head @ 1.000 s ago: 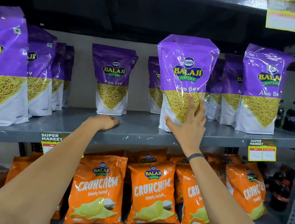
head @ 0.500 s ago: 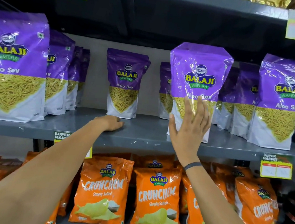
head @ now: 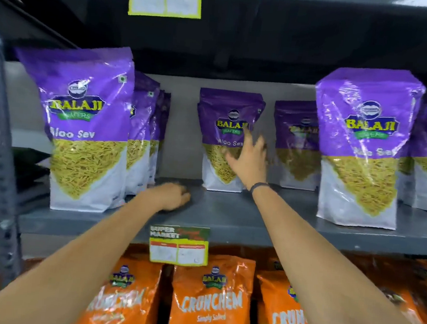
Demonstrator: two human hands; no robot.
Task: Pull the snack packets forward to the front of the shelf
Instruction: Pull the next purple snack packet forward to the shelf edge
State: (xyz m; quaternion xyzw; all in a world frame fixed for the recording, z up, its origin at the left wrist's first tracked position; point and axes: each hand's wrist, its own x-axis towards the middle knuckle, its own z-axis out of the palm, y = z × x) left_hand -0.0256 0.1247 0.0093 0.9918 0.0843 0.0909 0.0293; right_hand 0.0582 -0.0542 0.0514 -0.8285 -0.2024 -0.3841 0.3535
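Since a moment ago, the right hand (head: pixel 248 162) has left the front purple packet (head: pixel 363 149) on the right, which now stands alone near the shelf's (head: pixel 267 218) front edge, and has swung left to the middle packet (head: pixel 228 140) standing farther back. Its fingers (head: pixel 248 139) are spread wide and blurred in front of that packet's face; whether they touch it cannot be told, and they grip nothing. A dark band circles the right wrist. The left hand (head: pixel 172 197) rests on the grey shelf, fingers curled loosely downward and holding nothing, just right of the large left-hand packet (head: pixel 88 130), which stands at the front with more packets (head: pixel 145 132) lined up behind it. Another purple packet (head: pixel 296 143) stands back between the middle packet and the front right one. A yellow-green price tag (head: pixel 178 245) hangs from the shelf edge between the two forearms, and orange Crunchem bags (head: pixel 210 301) fill the shelf below.
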